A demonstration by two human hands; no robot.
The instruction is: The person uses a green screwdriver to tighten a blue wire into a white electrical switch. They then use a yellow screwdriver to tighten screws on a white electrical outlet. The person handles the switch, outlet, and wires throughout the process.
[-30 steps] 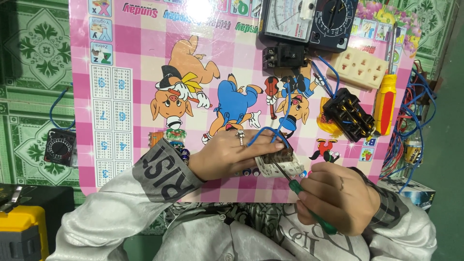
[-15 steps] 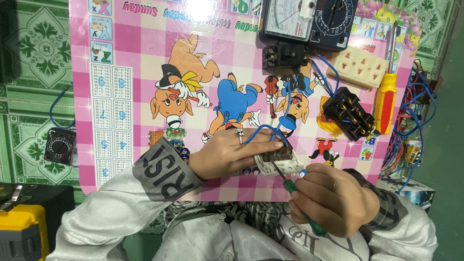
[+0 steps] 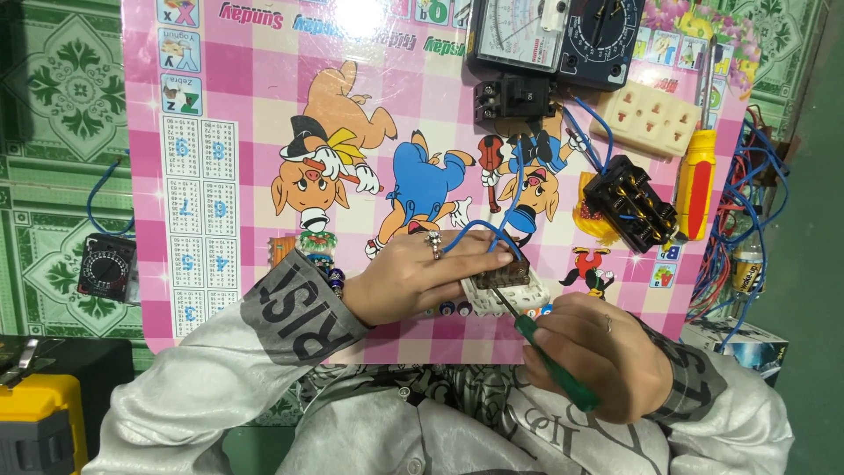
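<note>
From the head camera, looking straight down: the left hand (image 3: pixel 413 273) lies flat with its fingers pressed on a small white switch block (image 3: pixel 508 290) near the bottom edge of the pink cartoon table (image 3: pixel 229 176), pinning it and a blue wire (image 3: pixel 492 230) looping out of it. The right hand (image 3: pixel 598 352) is curled tight round a green-handled screwdriver (image 3: pixel 545 356), tip down in the top of the block.

What I'd worry about: the tip sits right beside the left fingertips, so if it jumps out of the screw it could jab a finger. The block is only held by finger pressure, so it could twist, and that blue wire could pull out of its terminal.

Around it: a black terminal block (image 3: pixel 635 204) and a yellow-handled screwdriver (image 3: pixel 694 185) just to the right, a beige socket strip (image 3: pixel 655 116), a black breaker (image 3: pixel 514 97) and two meters (image 3: pixel 554 35) up top. A tangle of loose wires (image 3: pixel 747 220) hangs off the right edge, close to the working elbow.
</note>
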